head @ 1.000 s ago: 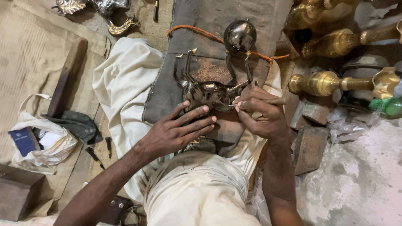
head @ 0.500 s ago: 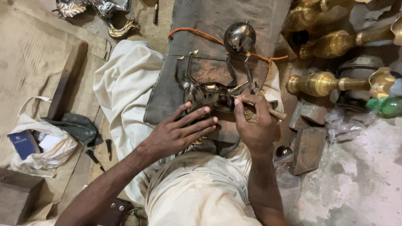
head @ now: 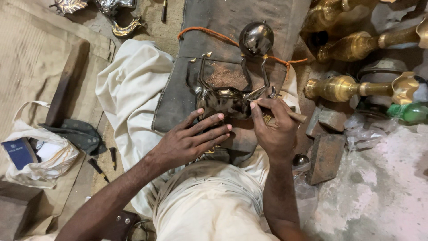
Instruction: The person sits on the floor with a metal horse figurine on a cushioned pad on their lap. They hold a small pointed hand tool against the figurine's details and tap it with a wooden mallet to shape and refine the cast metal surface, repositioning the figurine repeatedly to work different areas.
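Observation:
A dark polished metal animal figure (head: 225, 99) lies on its back on a grey cloth pad (head: 214, 53), thin legs pointing away from me. A shiny metal ball (head: 256, 38) sits at the ends of its far legs. My left hand (head: 192, 139) lies flat with fingers spread, pressing on the figure's body. My right hand (head: 275, 127) is closed around a tool with a wooden handle (head: 296, 117), its tip against the figure's right side. Reddish dust lies on the pad between the legs.
Brass vases (head: 352, 87) lie on their sides at the right, beside a green bottle (head: 410, 112) and bricks (head: 325, 156). A white cloth (head: 129, 93) spreads to the left. A white bag (head: 35, 156) with a blue booklet sits at far left. Silver ornaments (head: 111, 9) lie at the top.
Both hands have shifted slightly down and right on the figure. The right hand has turned, and the wooden handle now sticks out to its right.

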`<state>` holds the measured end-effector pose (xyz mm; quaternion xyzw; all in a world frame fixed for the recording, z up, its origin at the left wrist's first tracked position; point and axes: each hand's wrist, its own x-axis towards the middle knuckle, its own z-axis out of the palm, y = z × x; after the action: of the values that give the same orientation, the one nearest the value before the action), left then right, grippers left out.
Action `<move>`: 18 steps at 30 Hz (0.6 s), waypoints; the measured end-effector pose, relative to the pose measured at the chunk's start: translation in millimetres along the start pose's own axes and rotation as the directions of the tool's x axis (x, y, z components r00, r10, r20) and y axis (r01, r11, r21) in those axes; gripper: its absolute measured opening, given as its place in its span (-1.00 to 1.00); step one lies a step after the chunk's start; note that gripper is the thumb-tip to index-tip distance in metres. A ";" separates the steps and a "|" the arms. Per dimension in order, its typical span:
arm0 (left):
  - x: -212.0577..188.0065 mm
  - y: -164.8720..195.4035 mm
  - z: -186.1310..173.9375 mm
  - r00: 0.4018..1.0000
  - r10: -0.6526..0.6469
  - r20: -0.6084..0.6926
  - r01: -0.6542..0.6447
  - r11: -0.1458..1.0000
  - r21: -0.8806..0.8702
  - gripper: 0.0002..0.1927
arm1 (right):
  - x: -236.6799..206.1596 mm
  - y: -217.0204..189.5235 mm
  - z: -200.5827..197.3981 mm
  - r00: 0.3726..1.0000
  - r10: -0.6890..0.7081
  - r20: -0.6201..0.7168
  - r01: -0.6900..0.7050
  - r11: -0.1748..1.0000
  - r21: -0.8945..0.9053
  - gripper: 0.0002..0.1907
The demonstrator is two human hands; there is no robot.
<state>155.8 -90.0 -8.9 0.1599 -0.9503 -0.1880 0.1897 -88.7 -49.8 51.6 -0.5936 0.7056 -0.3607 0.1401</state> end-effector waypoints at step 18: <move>-2.7 0.2 4.0 1.000 0.010 -0.017 -0.010 1.000 -0.006 -0.45 | 7.1 14.1 -15.6 0.962 -0.233 0.143 0.220 0.970 0.105 -0.87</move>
<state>156.4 -87.7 -13.1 0.1563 -0.9489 -0.1885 0.1991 -110.7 -50.6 54.7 -0.6898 0.6034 -0.3582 0.1780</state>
